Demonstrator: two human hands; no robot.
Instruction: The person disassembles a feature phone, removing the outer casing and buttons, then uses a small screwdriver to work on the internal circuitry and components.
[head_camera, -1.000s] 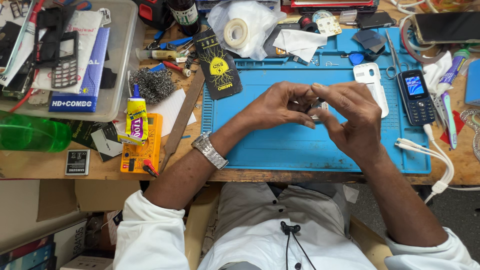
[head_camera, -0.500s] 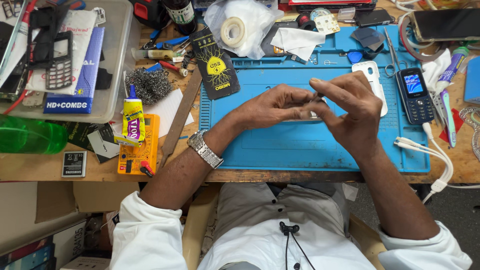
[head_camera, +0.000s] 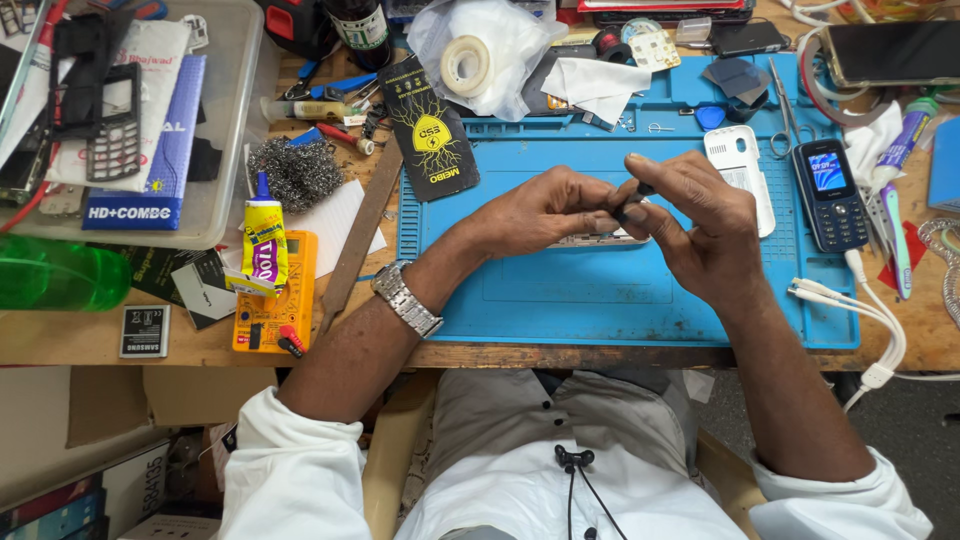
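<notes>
Head view: both hands meet over the blue mat (head_camera: 560, 310). The left hand (head_camera: 540, 212) covers most of a flat, pale phone part (head_camera: 600, 240), pinching it closed-fingered; its shape is hard to make out. The right hand (head_camera: 700, 225) pinches a small dark tool (head_camera: 632, 200) above it. A white phone shell (head_camera: 738, 170) lies just beyond the right hand.

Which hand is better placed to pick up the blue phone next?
Right, probably. The right hand is nearer the blue phone, which lies at the mat's right edge. The left hand is farther away and steadies the small part both hands pinch.
</notes>
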